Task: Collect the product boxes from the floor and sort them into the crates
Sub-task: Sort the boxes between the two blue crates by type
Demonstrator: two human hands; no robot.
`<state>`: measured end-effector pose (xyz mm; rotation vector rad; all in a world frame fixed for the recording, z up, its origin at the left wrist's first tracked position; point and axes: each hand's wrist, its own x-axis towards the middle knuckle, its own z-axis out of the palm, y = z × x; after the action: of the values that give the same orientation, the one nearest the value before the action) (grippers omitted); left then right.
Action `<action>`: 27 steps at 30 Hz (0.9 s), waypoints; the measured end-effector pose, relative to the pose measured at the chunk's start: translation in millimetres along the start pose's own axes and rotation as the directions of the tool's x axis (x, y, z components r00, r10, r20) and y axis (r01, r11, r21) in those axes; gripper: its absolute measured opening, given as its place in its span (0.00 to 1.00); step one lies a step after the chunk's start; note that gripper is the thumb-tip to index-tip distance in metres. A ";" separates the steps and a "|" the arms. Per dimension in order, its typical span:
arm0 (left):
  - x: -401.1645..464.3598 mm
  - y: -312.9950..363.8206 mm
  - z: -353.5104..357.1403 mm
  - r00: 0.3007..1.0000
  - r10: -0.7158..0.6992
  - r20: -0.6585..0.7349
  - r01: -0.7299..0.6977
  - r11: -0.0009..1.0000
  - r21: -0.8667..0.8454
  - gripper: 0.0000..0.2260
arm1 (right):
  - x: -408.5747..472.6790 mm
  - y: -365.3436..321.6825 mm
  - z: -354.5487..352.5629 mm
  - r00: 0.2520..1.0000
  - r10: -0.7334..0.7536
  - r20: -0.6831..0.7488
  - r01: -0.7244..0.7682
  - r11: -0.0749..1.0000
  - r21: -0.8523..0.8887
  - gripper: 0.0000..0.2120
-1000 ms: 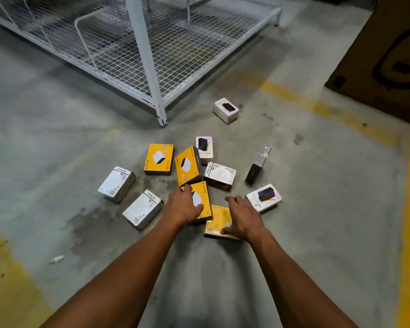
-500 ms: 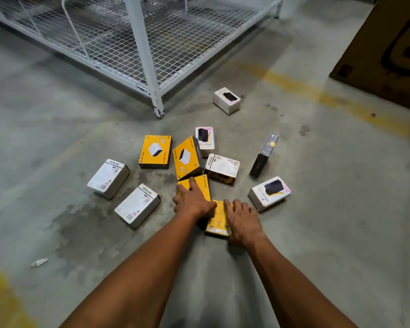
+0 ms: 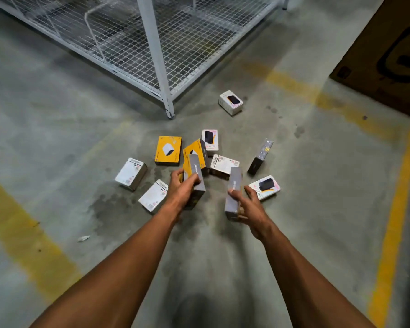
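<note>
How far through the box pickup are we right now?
Early on. No crate is in view, so nothing shows as sorted. In hand: the left hand grips one yellow box and the right hand grips another box, both lifted edge-up. Left: nine boxes on the floor, among them a flat yellow box, a white box by the wire rack's leg and a dark slim box.

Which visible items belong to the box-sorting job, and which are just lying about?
Job: box in left hand; box in right hand; yellow box; white boxes; dark upright box.
Lying about: wire rack; paper scrap; large carton.
</note>
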<state>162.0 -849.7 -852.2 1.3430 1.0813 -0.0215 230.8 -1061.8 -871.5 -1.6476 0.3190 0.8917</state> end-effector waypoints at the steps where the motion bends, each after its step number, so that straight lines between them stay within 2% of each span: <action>1: -22.3 16.6 -10.2 1.000 -0.003 0.003 0.003 0.999 -0.032 0.27 | -24.7 -15.6 -1.5 0.998 0.020 0.055 -0.023 0.998 0.060 0.37; 3: -63.8 50.3 -28.1 1.000 -0.011 0.004 0.011 0.996 -0.091 0.25 | -71.9 -47.3 -5.3 0.994 0.025 0.109 -0.040 0.990 0.136 0.24; 4: -84.9 70.7 -38.0 1.000 -0.016 -0.004 0.016 0.994 -0.110 0.26 | -97.4 -67.1 -5.8 0.992 0.029 0.120 -0.049 0.985 0.164 0.22; 7: -150.4 139.1 -62.7 1.000 -0.012 -0.019 0.009 0.991 -0.133 0.32 | -174.3 -133.7 -4.6 0.988 0.023 0.152 -0.058 0.971 0.233 0.22; 10: -215.7 210.1 -81.9 1.000 0.010 -0.010 -0.011 0.987 -0.159 0.31 | -249.7 -203.9 -3.8 0.980 -0.004 0.201 -0.054 0.959 0.279 0.12; 13: -278.1 281.3 -103.4 0.999 0.047 0.001 -0.046 0.981 -0.189 0.18 | -322.1 -274.3 0.3 0.973 0.015 0.229 -0.084 0.952 0.293 0.18; 18: -381.4 405.0 -150.5 0.993 0.115 0.040 -0.102 0.965 -0.242 0.10 | -432.5 -396.5 18.7 0.960 -0.053 0.276 -0.045 0.940 0.337 0.29; 21: -443.0 476.9 -188.2 0.991 0.119 0.067 -0.086 0.927 -0.365 0.05 | -492.8 -463.5 40.2 0.946 -0.112 0.306 -0.012 0.927 0.375 0.35; 23: -473.5 515.1 -213.6 0.990 0.107 0.097 -0.045 0.868 -0.494 0.09 | -525.5 -499.6 55.5 0.936 -0.144 0.322 -0.008 0.904 0.428 0.37; 25: -498.1 544.8 -243.8 0.979 0.122 0.162 0.010 0.770 -0.638 0.21 | -554.9 -530.7 71.8 0.913 -0.183 0.365 -0.015 0.879 0.477 0.33; 27: -518.9 568.7 -276.3 0.964 0.173 0.201 0.029 0.685 -0.728 0.23 | -579.1 -554.3 88.7 0.887 -0.228 0.401 -0.022 0.847 0.532 0.31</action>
<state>37.6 -749.5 -50.0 0.6201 0.6860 0.2699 161.3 -966.6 -73.7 -0.9045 0.1248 0.9695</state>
